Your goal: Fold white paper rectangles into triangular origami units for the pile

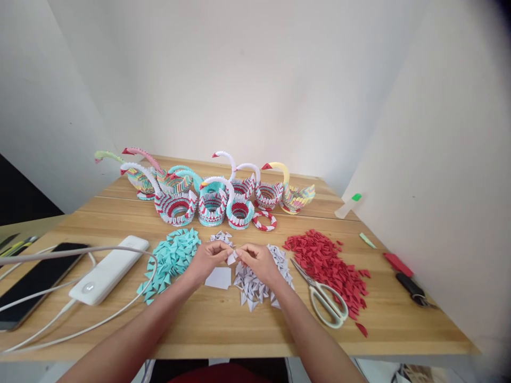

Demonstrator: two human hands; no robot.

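Both hands meet over the middle of the table, pinching one small white paper piece [232, 258] between them. My left hand [208, 258] has its fingers closed on the piece's left side, and my right hand [257, 260] grips its right side. Just below my left hand lies a flat white paper stack [218, 278]. White folded triangles [252, 287] are heaped under and around my right hand, with a smaller white pile [222, 237] behind the fingers. A turquoise triangle pile [171, 260] is left of my left hand.
Red triangles [327, 266] and open-handled scissors [327, 303] lie right. Several paper swans [175, 205] and a red-white ring [264, 221] stand behind. At left are a power bank [109, 270], a phone [35, 282] and looping cables. A glue stick or tube [348, 206] is near the right wall.
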